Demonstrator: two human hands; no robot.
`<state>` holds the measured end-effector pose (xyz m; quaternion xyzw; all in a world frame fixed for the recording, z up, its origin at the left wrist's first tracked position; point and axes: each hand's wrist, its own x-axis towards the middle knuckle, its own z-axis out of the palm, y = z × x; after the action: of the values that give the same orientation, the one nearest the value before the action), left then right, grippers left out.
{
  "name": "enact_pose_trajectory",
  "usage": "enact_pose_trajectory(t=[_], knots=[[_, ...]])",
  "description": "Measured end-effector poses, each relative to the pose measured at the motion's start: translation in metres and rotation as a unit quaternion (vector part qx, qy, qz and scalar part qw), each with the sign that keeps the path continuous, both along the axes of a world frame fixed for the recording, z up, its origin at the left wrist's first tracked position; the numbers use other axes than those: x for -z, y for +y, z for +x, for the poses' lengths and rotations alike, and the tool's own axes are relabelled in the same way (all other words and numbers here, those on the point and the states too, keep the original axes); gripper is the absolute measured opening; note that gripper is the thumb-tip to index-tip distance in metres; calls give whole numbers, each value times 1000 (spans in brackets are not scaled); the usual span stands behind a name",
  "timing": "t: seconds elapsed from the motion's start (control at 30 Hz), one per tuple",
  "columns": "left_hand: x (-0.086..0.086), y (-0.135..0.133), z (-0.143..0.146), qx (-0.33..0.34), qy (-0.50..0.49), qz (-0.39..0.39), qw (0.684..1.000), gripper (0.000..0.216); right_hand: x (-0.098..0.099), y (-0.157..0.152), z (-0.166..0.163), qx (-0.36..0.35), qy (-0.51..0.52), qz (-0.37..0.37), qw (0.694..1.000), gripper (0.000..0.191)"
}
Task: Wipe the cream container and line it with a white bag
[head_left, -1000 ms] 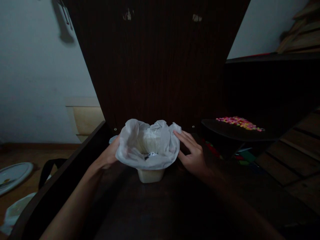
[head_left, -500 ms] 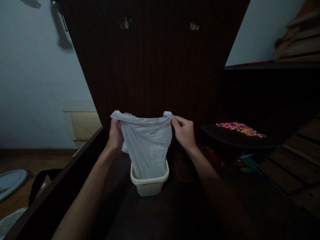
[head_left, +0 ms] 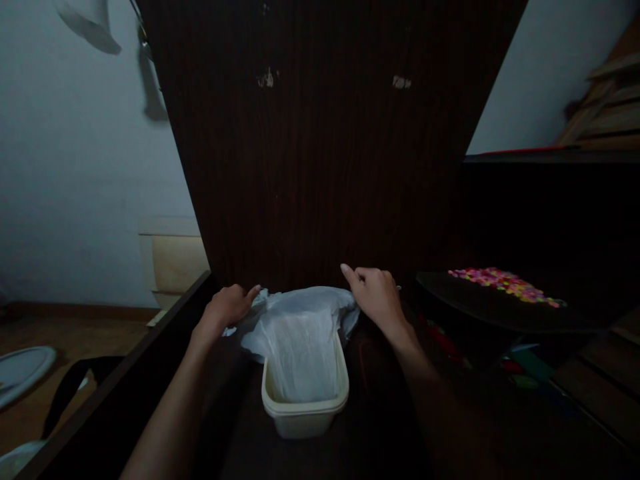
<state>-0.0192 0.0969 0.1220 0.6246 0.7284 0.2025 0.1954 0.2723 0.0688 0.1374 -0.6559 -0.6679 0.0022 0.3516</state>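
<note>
A small cream plastic bin stands on a dark wooden surface in front of me. A white plastic bag sits inside it, its upper part spilling over the far rim. My left hand pinches the bag's left edge, fingers closed on the plastic. My right hand grips the bag's right edge, with the forefinger raised. Both hands lie low, just behind the bin.
A tall dark wooden panel rises right behind the bin. A dark tray with colourful small pieces lies to the right. At left, a dark side rail, a white plate on the floor and a pale wall.
The bag was lifted and stretched open above the bin; now both hands have come down and the bag's rim lies behind the bin's far edge.
</note>
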Motion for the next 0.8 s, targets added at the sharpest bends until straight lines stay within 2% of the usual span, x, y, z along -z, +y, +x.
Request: enact_pose_trajectory(t=[0.07,0.1,0.2,0.27,0.37,0.43,0.5,0.6,0.7,0.8], knots=[[0,-4,0,50,-22,-91,994,70,-6,-9,2,-91,26,-119,988,76],[0,-6,0,77,-41,-146,985,76,-8,-12,2,-146,44,-196,969,81],[4,-12,5,133,-91,-280,946,91,-3,-14,4,-274,69,-388,877,91],[6,-13,9,151,-120,-307,932,95,5,-9,4,-304,77,-445,839,92],[9,-13,14,164,-176,-306,921,95,19,4,6,-313,145,-455,821,88],[10,-14,18,164,-228,-257,925,91,30,13,6,-315,219,-414,825,81],[8,-14,22,152,-275,-170,934,84,38,19,5,-320,299,-362,823,71],[3,-13,30,137,-312,-20,940,70,43,22,-2,-337,416,-313,785,52],[-3,-13,43,170,-371,135,903,60,38,17,-17,-361,509,-274,732,47],[-9,-21,60,236,-433,202,846,52,30,7,-32,-377,559,-219,705,50]])
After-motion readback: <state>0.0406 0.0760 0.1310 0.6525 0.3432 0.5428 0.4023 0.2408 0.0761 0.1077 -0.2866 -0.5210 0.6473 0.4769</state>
